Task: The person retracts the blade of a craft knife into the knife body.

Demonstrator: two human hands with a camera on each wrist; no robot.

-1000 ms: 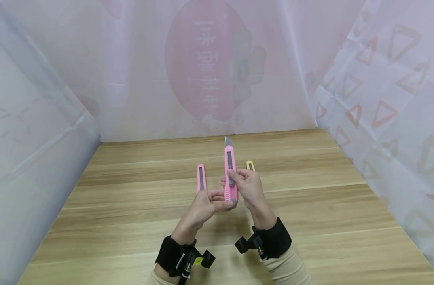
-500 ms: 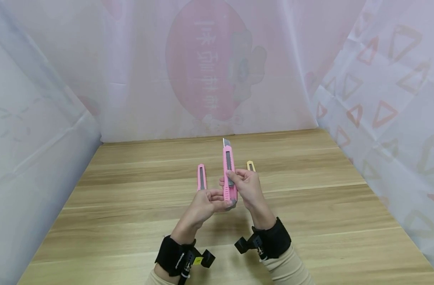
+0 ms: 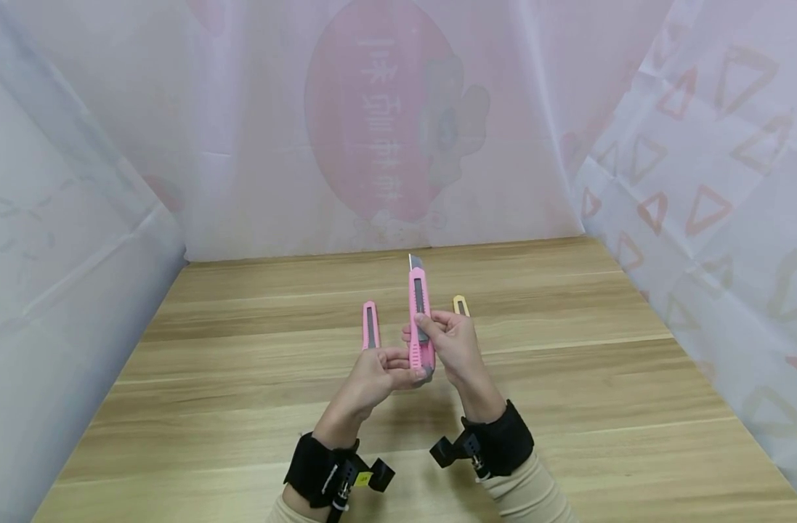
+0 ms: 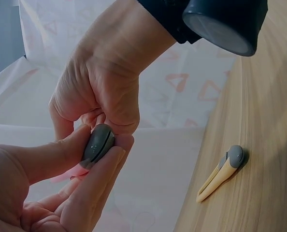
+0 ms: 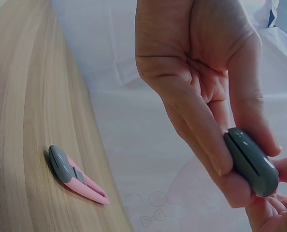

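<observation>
On the pale wooden tabletop (image 3: 241, 378), taking the raised pink plastic utility knife with the grey end cap (image 3: 421, 319) as the landmark, the leftmost thing is a second, smaller pink utility knife (image 3: 370, 325), which lies flat just to the left of the raised one and a little beyond the left hand (image 3: 372, 378).

That left hand pinches the grey cap at the butt of the raised knife between thumb and forefinger (the left wrist view shows the cap (image 4: 98, 143) squeezed there). The raised knife stands nearly upright above the table, tip away from the person, with a short length of metal blade (image 3: 414, 261) showing at its top.

The right hand (image 3: 453, 341) wraps round the knife's body from the right, thumb laid on the slider track. To the right of the raised knife, behind that hand, a slim yellow utility knife (image 3: 460, 303) lies on the wood.

I judge the step in hand to be working the blade slider. The next move would call for a steady thumb push along the track while the left hand braces the butt, fingers kept clear of the exposed edge.
</observation>
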